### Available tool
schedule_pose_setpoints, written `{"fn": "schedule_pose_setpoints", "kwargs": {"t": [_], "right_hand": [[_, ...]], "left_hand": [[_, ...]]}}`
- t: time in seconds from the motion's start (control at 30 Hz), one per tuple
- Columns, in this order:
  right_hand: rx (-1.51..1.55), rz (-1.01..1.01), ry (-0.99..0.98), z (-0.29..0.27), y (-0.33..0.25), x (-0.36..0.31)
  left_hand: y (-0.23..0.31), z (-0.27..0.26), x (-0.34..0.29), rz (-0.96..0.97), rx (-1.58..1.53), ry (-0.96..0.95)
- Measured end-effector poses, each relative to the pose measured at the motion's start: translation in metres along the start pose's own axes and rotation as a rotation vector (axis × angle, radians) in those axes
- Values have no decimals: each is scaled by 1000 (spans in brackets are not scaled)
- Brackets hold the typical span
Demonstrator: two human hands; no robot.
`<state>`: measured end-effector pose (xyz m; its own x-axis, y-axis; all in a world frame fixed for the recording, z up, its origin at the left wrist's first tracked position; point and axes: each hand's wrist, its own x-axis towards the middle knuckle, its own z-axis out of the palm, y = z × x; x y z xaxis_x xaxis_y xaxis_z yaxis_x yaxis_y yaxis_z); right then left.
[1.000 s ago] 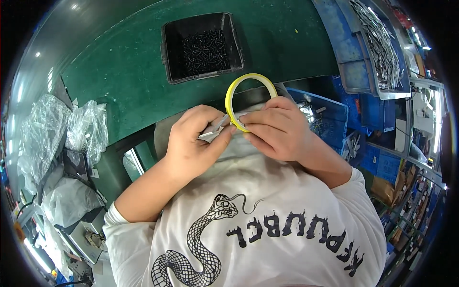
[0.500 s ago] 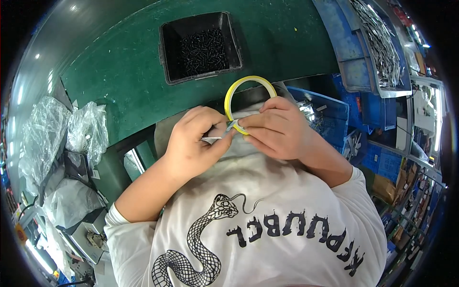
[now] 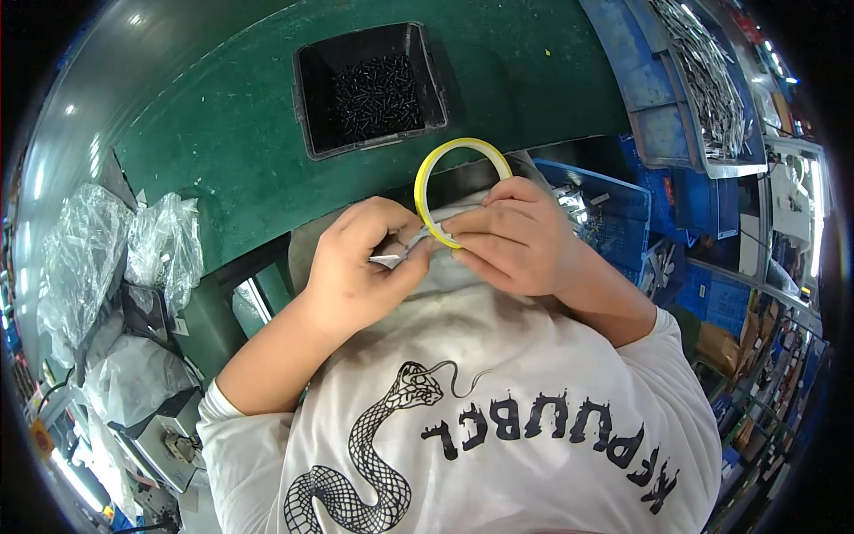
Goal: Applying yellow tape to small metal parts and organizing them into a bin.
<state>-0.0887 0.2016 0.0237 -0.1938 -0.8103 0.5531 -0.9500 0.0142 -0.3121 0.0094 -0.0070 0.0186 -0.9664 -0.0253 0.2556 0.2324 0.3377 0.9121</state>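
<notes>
Broadly unchanged at the large scale: green bench top (image 3: 240,133) across the upper frame, black bin (image 3: 307,107) of small dark parts set into it, blue crates (image 3: 663,133) of metal pieces off to the right, crumpled clear plastic bags (image 3: 84,258) at the left. Closer in, both hands held against the white shirt (image 3: 498,392), just below the bench edge, much as half a second ago. Since the earlier views, drawn slightly nearer together, with the yellow tape roll (image 3: 425,178) standing a touch more upright above the knuckles. Right hand (image 3: 520,236) curled around the roll's lower rim, fingers closed on it and on the tape end. Left hand (image 3: 360,262) closed narrowly on a small silvery flat piece (image 3: 391,258), thumb and forefinger pinching it right beside the roll. Judging from that closing gap, tape end now meeting the piece, so probably at the wrapping stage; exact contact hidden by the fingers.
</notes>
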Motion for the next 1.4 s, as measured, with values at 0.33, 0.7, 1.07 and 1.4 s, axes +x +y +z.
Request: {"fn": "schedule_pose_setpoints", "kwargs": {"t": [0.33,0.7,1.07,1.4], "right_hand": [[-58,18,3,3,-3,1],[-92,7,-34,6,-6,0],[-81,-26,-65,7,-3,1],[-103,-59,-83,9,-6,0]], "left_hand": [[-1,-2,-1,72,199,28],[0,-1,1,81,335,-12],[3,-2,2,18,297,-17],[-1,-2,1,62,270,15]]}}
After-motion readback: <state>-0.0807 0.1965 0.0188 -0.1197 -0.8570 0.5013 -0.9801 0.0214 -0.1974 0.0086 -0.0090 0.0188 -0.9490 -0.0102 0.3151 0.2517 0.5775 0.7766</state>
